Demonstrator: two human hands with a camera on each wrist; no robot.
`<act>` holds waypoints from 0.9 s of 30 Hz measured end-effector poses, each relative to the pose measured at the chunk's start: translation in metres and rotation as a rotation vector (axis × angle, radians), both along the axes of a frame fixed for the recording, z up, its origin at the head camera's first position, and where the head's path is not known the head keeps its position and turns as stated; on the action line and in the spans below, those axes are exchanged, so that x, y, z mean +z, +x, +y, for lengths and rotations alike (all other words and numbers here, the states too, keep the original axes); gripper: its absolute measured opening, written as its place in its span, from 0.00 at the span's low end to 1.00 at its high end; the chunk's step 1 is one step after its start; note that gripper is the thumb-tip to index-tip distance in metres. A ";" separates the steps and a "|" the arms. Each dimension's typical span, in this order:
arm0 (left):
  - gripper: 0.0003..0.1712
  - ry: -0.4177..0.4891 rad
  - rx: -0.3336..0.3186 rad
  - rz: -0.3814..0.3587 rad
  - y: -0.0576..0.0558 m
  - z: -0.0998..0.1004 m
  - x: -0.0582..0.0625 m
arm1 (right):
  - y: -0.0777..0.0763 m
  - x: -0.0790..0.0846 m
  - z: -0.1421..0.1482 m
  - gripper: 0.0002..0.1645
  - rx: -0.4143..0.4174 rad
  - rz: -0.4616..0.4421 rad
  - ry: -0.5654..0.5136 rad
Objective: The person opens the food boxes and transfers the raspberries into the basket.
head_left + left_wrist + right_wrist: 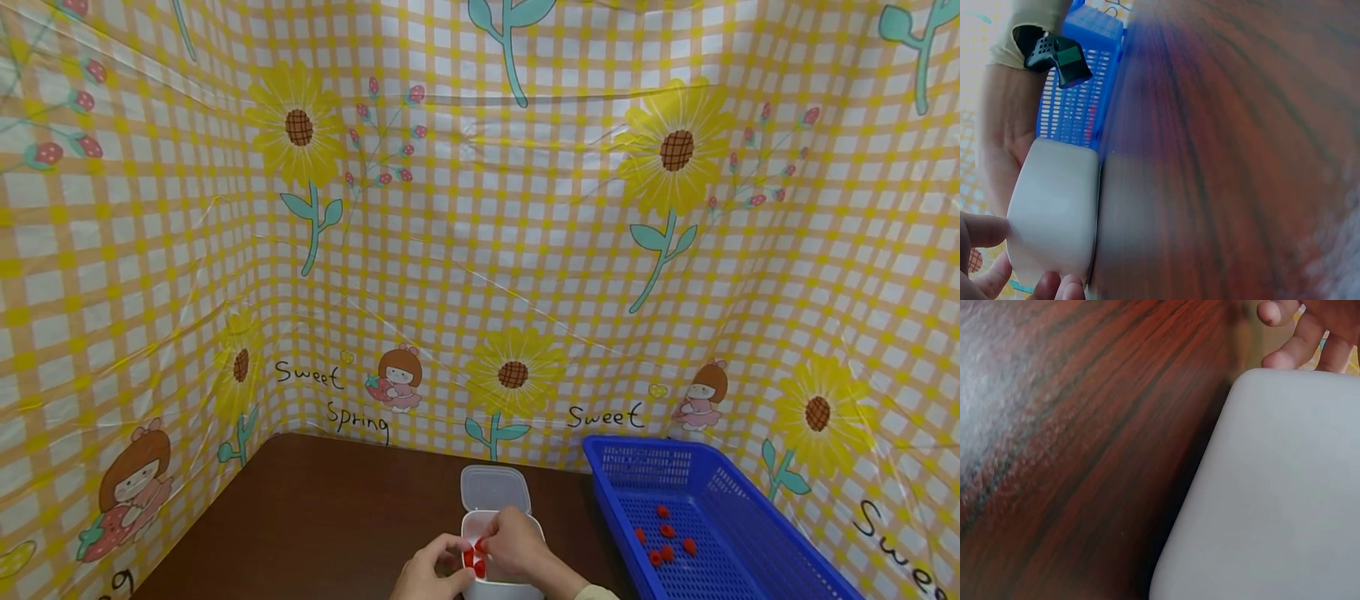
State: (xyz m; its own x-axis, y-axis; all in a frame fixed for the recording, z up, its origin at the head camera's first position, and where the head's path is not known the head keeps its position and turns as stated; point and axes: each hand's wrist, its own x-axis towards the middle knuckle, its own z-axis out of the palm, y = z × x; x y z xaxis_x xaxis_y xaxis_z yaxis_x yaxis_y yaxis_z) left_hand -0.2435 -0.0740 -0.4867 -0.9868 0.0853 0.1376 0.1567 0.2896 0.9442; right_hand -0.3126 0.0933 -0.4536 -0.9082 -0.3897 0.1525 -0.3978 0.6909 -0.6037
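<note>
Closest to cam: white container (1272, 487), filling rt side of R wrist view w/ plain outer wall. Sitting on dark wood table (322, 517), btm ctr of head view, open at top. Lid (495, 489) leaning back beyond far rim, translucent-looking.

Contents: approx 3 small red pieces (480, 569) visible, bunched at L end; can't ID type at this res. Rest of interior partly blocked by R hand (517, 542), so can't give exact count.

L hand (433, 571) clamped on L end of container, digits bent round rim + end wall, same per L wrist view. R hand reaching in over rim from rt, fingers bent down inside, tips right at a red piece; can't tell if pinching. Hands close together, w/ red pieces in the small gap between.

Blue basket (738, 533) on same table, rt of container: slotted walls, bigger footprint. Holding 6 more red pieces (667, 531), loose, similar look, scattered on L part of basket floor. Bit of red also visible thru slots in L wrist view, plus black device (1060, 62) at R sleeve (1019, 34).

Backdrop: yellow-check sheet (480, 217) w/ sunflower prints + "Sweet"/"Spring" lettering.
</note>
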 end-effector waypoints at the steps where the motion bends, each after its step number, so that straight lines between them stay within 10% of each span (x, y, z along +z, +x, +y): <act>1: 0.17 0.002 0.000 -0.002 0.000 0.000 0.000 | 0.001 0.003 0.000 0.08 -0.002 0.016 0.012; 27: 0.13 0.010 0.052 -0.053 0.003 0.004 0.006 | -0.016 0.044 0.025 0.04 -0.083 -0.233 -0.125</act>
